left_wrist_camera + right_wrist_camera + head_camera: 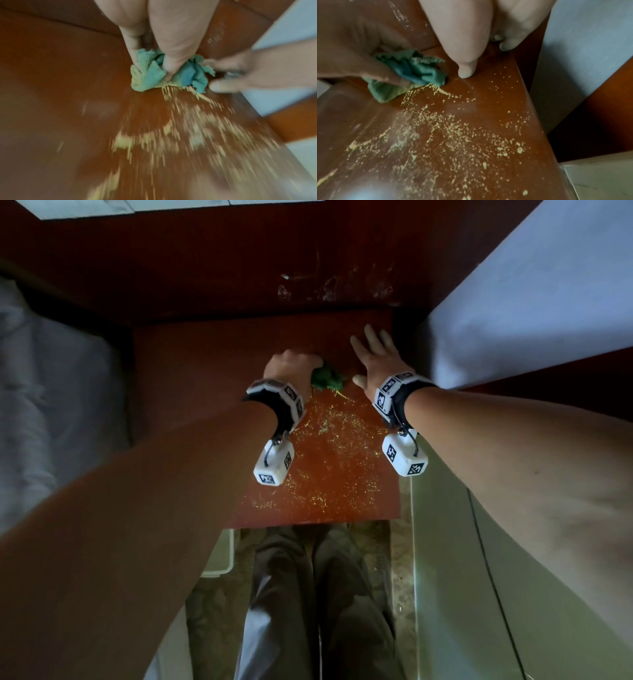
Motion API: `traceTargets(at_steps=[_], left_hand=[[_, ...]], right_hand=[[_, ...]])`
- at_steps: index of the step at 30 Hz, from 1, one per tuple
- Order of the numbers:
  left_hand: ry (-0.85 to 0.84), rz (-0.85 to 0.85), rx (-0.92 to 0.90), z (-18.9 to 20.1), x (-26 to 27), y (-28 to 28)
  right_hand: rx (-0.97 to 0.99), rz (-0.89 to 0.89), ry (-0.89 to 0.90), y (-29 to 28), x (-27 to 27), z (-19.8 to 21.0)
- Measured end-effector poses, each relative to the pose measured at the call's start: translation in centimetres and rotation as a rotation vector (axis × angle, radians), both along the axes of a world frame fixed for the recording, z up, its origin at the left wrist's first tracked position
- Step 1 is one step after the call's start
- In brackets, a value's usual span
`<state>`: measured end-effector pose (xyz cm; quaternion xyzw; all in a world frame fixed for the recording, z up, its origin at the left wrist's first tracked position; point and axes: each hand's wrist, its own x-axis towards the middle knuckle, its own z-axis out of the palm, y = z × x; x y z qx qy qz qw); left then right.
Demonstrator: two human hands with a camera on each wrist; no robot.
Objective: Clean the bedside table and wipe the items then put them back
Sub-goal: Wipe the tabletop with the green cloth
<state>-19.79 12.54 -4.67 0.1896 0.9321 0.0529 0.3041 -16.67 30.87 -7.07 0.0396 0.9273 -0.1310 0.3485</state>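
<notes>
Reddish-brown worktop point(191, 392) carries yellow crumbs point(447, 129) ahead of the green cloth point(154, 75) bunched in the left hand's point(291, 368) fingers, right hand point(376, 357) flat and open; a hard sweep could scatter them onto the floor.

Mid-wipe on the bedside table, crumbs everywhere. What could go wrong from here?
1. The crumbs reach close to the table front edge; pulling the cloth toward it would likely sweep them onto the floor.
2. The left hand holds the cloth bunched, so it may miss patches.
3. The right hand, flat beside the cloth, could smear crumbs.
</notes>
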Motion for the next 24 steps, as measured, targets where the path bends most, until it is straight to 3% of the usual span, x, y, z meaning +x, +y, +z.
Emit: traceTargets(at_steps=[6,11,15,21,24], left_hand=[[-0.181,-0.008,0.086,0.6,6.6,-0.8],[-0.227,0.014,0.1,1.3,7.6,-1.1],[-0.136,0.141,0.127,2.0,4.6,-1.4],[0.142,0.168,0.085,1.8,-2.5,-1.1],[0.171,0.137,0.09,0.4,-3.8,-0.6]], right_hand=[[-0.012,0.0,0.055,0.3,0.5,0.0],[0.014,0.021,0.065,0.6,0.3,0.1],[0.036,0.112,0.098,2.0,-0.9,1.2],[0.034,0.202,0.058,3.6,-0.7,0.7],[0.019,0.216,0.03,3.6,-0.9,0.7]])
